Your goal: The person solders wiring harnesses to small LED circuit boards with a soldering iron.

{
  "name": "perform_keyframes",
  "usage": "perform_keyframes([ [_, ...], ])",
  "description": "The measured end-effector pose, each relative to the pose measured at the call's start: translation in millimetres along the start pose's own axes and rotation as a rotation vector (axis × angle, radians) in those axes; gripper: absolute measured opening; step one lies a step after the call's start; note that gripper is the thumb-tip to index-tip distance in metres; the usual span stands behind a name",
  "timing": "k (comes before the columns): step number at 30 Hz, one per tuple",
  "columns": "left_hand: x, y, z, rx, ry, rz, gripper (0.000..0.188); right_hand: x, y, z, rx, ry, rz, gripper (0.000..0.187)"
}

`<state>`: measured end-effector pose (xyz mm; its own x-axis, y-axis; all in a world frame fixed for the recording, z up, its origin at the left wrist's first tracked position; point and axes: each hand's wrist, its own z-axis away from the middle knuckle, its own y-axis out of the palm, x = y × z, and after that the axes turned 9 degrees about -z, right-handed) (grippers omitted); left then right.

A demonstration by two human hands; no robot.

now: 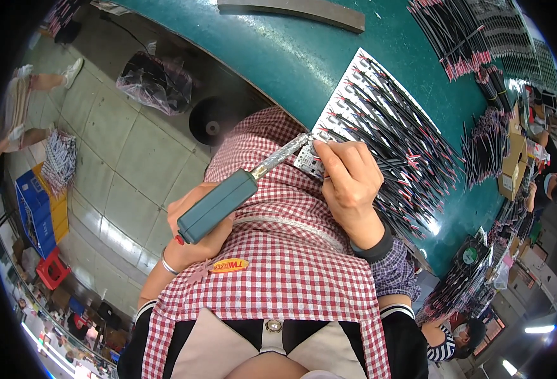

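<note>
My left hand [210,245] is wrapped round the dark green, boxy handle of a soldering iron [218,205]. Its foil-wrapped shaft slants up to the right, and the tip meets the near left edge of a white circuit board panel [305,163]. Close beside the tip, my right hand [354,186] has its thumb and forefinger pinched at the panel. What lies between those fingers is too small to make out. Rows of black wires with red and pale ends [386,126] spread across the panel to the right, partly behind my right hand.
The panel lies on a green tabletop [278,50], its near corner over my checked apron [278,271]. A dark bar [291,11] sits at the far side. Bundled wires [452,38] and a cardboard box [512,164] stand right. On the floor left is a plastic bag [155,82].
</note>
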<state>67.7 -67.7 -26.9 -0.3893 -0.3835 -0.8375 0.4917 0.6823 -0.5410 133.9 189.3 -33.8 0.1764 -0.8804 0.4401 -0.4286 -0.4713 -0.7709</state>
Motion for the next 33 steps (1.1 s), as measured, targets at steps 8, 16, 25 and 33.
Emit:
perform_keyframes([
  [8, 6.4, 5.0, 1.9, -0.016, 0.012, 0.019, 0.024, -1.9, 1.9, 1.4, -0.012, -0.015, -0.019, 0.028],
  [16, 2.6, 4.5, -1.3, -0.056, 0.096, -0.040, 0.021, 1.0, -1.0, -0.1, -0.001, 0.016, -0.042, 0.044],
  [25, 2.9, 1.3, -0.4, -0.053, 0.139, -0.109, 0.023, -6.2, 3.1, 3.0, -0.036, -0.002, -0.069, 0.031],
  [33, 3.8, 4.7, 2.3, -0.054, 0.106, -0.061, 0.020, -2.4, -0.4, -0.1, -0.015, 0.018, -0.110, 0.041],
])
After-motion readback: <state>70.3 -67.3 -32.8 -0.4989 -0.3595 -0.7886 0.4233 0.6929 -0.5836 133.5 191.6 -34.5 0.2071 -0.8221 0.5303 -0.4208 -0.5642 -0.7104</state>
